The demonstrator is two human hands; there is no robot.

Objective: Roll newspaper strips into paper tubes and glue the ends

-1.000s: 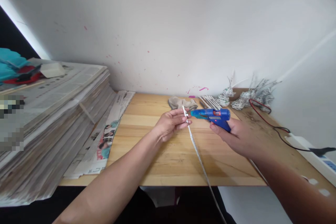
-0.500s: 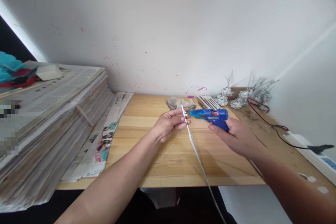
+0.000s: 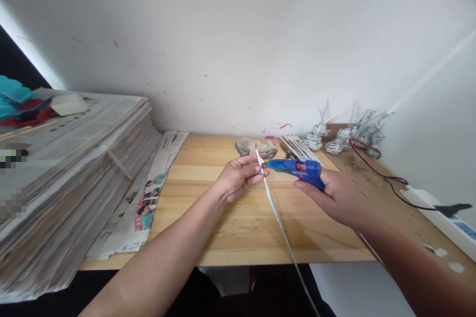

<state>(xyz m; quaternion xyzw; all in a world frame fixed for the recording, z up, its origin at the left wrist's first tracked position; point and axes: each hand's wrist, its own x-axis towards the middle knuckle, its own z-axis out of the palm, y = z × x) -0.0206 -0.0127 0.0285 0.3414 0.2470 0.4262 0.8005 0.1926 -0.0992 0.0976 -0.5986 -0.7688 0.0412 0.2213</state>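
Note:
My left hand pinches a long, thin rolled paper strip near its upper end, above the wooden board. The strip hangs down past the board's front edge. My right hand is wrapped round the handle of a blue glue gun. The gun's nozzle points left and is at the strip, close to my left fingertips; whether it touches cannot be made out. Behind my left hand lies a crumpled grey cloth.
A tall newspaper stack fills the left. Paper sticks lie at the back, beside dark scissors. Woven paper figures stand at the back right. A red and black cable runs to a power strip.
The glue gun in my right hand has moved slightly down and left, its nozzle now closer to the strip. My left hand has hardly moved.

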